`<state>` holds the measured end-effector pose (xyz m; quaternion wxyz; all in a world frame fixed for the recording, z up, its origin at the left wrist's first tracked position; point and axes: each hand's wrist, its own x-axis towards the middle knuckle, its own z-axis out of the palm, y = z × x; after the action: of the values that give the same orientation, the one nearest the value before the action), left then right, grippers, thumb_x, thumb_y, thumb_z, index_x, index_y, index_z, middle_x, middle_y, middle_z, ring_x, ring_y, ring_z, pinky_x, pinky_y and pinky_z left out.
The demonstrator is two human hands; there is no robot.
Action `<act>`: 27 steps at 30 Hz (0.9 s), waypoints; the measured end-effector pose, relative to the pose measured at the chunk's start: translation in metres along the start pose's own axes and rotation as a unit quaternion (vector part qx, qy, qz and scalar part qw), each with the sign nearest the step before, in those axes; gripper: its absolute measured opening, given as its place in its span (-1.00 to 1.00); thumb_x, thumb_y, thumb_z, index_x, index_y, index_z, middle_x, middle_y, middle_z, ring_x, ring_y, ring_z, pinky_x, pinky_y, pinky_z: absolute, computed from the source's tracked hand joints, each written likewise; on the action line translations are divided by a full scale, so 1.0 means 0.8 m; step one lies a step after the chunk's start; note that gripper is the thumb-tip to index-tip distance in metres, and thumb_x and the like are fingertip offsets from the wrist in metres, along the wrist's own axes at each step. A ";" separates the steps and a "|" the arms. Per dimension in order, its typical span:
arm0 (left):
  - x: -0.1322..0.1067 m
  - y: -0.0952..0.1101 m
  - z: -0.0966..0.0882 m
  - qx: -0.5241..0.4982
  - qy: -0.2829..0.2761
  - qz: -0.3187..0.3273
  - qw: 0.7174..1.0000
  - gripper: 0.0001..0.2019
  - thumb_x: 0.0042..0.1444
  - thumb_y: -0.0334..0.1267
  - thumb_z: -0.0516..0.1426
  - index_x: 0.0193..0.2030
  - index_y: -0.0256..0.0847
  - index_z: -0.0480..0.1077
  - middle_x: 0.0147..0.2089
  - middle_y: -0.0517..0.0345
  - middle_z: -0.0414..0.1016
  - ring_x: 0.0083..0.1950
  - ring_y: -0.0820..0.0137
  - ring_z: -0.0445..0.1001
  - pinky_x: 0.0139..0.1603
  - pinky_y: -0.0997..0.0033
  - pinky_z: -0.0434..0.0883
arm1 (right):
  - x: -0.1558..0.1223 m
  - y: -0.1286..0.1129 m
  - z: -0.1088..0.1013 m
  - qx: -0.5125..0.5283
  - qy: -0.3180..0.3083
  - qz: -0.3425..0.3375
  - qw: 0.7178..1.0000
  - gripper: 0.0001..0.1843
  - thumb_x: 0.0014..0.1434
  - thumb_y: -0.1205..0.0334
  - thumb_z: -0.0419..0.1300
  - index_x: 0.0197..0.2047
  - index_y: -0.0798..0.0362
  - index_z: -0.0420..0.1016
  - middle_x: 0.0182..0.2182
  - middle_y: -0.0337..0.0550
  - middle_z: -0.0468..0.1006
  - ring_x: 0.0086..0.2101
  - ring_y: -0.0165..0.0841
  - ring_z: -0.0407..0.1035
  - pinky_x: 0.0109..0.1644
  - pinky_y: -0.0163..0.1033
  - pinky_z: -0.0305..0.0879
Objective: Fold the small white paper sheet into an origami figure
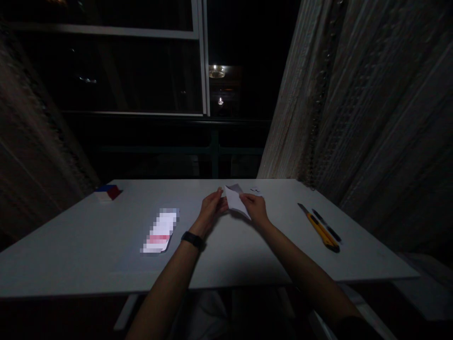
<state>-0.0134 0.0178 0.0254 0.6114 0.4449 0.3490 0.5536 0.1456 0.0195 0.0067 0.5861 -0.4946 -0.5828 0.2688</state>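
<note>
A small folded piece of white paper (235,200) is raised above the middle of the white table (230,255). My right hand (256,208) pinches its right side between thumb and fingers. At the paper's left edge is my left hand (211,207), its thumb raised apart from the sheet and its fingers stretched toward it; the fingertips are partly hidden by the paper. A black wristband (193,239) circles my left wrist. Just beyond my right hand lies a small white piece with dark marks (255,191), too dim to make out.
A phone with a lit screen (161,230) lies left of my hands. Farther left stands a blue, red and white cube (107,191). On the right, a yellow utility knife (321,230) lies beside a dark pen (326,225). Curtains (293,113) hang by the dark window.
</note>
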 end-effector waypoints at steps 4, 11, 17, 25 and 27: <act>-0.001 -0.006 0.001 0.035 -0.007 -0.001 0.999 -0.50 -0.29 -0.15 0.34 -0.16 -0.35 0.42 -0.37 0.00 0.52 -0.43 0.42 0.46 -0.39 0.43 0.41 | 0.000 0.005 0.009 0.068 0.012 0.038 0.997 -0.57 -0.09 -0.14 0.17 -0.47 0.10 0.50 -0.55 -0.17 0.51 -0.47 -0.29 0.34 -0.43 -0.25 0.21; 0.005 -0.016 -0.006 0.038 0.026 0.025 0.999 -0.58 -0.38 -0.21 0.35 -0.33 -0.38 0.45 -0.45 0.07 0.50 -0.46 0.44 0.42 -0.43 0.47 0.33 | -0.002 0.012 0.016 0.193 -0.038 0.117 0.973 -0.59 -0.22 -0.12 0.27 -0.58 0.11 0.40 -0.65 -0.20 0.42 -0.60 -0.39 0.26 -0.54 -0.30 0.13; 0.004 -0.012 -0.006 0.050 -0.012 0.000 0.999 -0.58 -0.37 -0.23 0.35 -0.30 -0.39 0.46 -0.42 0.04 0.50 -0.45 0.44 0.41 -0.41 0.45 0.33 | 0.002 -0.001 0.001 0.231 -0.069 0.129 0.962 -0.57 -0.32 0.09 0.36 -0.32 0.07 0.44 -0.55 -0.23 0.50 -0.52 -0.35 0.36 -0.46 -0.30 0.25; 0.006 -0.014 -0.009 0.049 0.020 0.006 0.999 -0.50 -0.37 -0.25 0.35 -0.18 -0.34 0.47 -0.39 0.03 0.53 -0.43 0.43 0.43 -0.41 0.45 0.32 | 0.006 0.006 -0.002 0.270 -0.080 0.180 0.942 -0.69 -0.29 0.14 0.35 -0.43 0.10 0.46 -0.49 -0.17 0.52 -0.43 -0.34 0.40 -0.38 -0.27 0.32; 0.007 -0.014 -0.010 0.045 0.011 0.006 0.999 -0.58 -0.35 -0.27 0.34 -0.25 -0.34 0.51 -0.34 -0.01 0.54 -0.38 0.40 0.44 -0.36 0.43 0.34 | 0.006 0.007 -0.002 0.271 -0.077 0.178 0.943 -0.71 -0.27 0.15 0.34 -0.44 0.10 0.46 -0.50 -0.17 0.51 -0.45 -0.34 0.40 -0.40 -0.28 0.31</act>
<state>-0.0161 0.0244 0.0127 0.5838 0.4679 0.3774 0.5457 0.1490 0.0256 0.0041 0.5940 -0.3900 -0.4336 0.5541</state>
